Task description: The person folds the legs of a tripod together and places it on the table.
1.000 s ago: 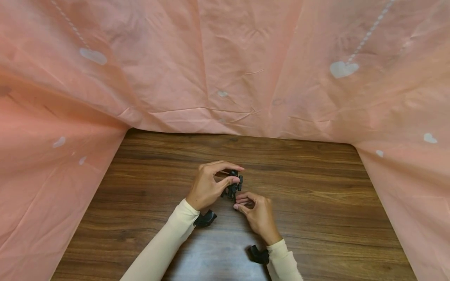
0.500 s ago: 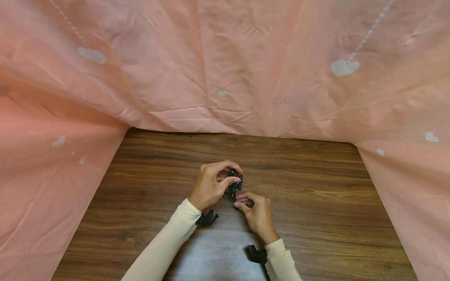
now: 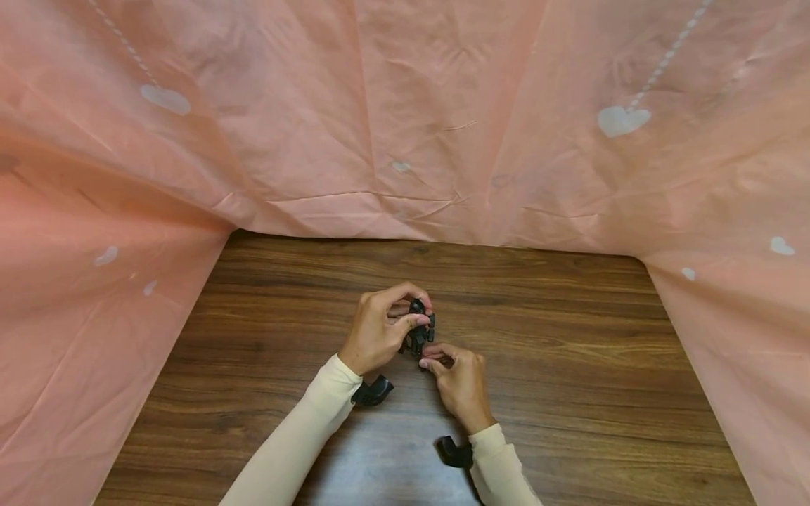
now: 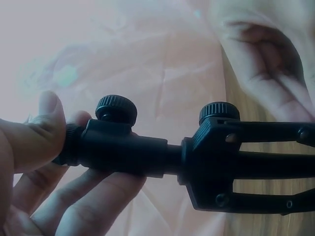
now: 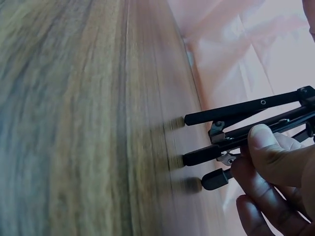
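1. Sleeves: pale, reaching in on the near side of the tripod, one to its left and one to its right.
2. Wrist pieces: black, one at each cuff, both nearer than the tripod.
3. Right hand: just right of the tripod's lower part; thumb and fingers pinch one of its legs.
4. Tripod: small, black, held between the two hands above the counter. Its legs lie nearly together, feet pointing at the counter; contact cannot be told. Two ribbed knobs stand out from one side.
5. Left hand: left of the tripod, fingers curled round its upper end.
6. Counter: brown wood grain, beneath and around the tripod.
7. Cloth: pink with white hearts, creased, beyond the tripod and well to either side.
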Demonstrator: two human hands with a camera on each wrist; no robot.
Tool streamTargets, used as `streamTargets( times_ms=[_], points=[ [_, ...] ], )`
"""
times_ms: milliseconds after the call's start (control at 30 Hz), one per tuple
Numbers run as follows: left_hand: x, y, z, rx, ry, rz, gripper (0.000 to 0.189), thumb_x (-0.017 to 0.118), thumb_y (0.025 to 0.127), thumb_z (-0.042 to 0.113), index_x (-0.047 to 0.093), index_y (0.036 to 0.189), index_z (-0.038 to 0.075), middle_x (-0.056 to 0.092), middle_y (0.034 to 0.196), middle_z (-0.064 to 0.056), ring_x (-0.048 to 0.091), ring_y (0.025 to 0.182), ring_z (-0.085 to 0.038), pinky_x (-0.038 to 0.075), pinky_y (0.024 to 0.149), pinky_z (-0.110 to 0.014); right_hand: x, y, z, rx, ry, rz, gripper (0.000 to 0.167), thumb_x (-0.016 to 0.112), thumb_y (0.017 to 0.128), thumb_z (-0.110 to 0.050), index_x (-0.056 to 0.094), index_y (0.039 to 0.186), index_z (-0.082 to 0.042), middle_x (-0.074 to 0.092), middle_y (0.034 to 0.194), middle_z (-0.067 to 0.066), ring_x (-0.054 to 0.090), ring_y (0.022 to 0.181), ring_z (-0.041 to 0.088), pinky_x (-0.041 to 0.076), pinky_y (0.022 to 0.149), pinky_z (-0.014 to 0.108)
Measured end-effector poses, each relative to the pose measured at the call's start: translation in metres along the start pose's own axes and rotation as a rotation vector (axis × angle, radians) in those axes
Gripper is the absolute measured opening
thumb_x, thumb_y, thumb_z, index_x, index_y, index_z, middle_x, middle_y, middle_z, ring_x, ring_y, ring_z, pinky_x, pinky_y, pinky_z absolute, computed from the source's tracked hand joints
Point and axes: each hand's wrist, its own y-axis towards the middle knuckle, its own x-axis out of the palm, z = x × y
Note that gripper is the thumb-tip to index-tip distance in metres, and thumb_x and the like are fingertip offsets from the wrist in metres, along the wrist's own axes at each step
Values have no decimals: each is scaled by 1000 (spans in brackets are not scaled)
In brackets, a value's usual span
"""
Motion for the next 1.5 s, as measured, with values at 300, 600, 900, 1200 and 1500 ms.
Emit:
streamTargets(
  times_ms=[300, 600, 900, 1200, 1500],
  points=[
    [-3, 0, 1, -40, 1, 8, 19, 81, 90, 0, 74, 105, 9, 79, 104, -8, 79, 98, -18, 64, 88, -28, 1, 3, 0, 10, 2, -27, 15, 93, 79, -11, 84, 91, -13, 82, 83, -5, 78, 76, 9, 62, 70, 27],
    [-3, -8, 2, 24, 213, 45, 51, 92, 83, 16, 72, 130, 15, 78, 122, -8, 80, 101, -17, 64, 85, -26, -9, -2, 2, -18, 73, -8, 19, 94, 77, -9, 84, 92, -12, 83, 86, -2, 80, 78, 13, 64, 71, 32],
    [2, -14, 0, 58, 540, 133, 35, 91, 84, 31, 77, 112, 16, 73, 93, 5, 73, 75, -6, 59, 67, -22, -20, -2, 2, 39, 58, 6, 15, 93, 80, -10, 84, 91, -15, 83, 87, -4, 80, 79, 13, 65, 70, 44],
    [-1, -11, -2, 54, 508, 92, 30, 86, 88, 22, 78, 116, 17, 77, 101, 3, 76, 82, -8, 62, 71, -26, -23, -1, 0, 38, 34, 31, 14, 93, 80, -10, 84, 89, -17, 83, 85, -7, 79, 80, 8, 63, 75, 42],
    [-4, -9, 3, -11, 434, 13, 45, 86, 89, 20, 73, 132, 22, 77, 109, 4, 76, 91, -7, 63, 79, -28, -25, -2, 0, 33, 9, 38, 15, 94, 80, -13, 85, 90, -19, 82, 85, -9, 79, 82, 11, 62, 77, 41]
  ],
)
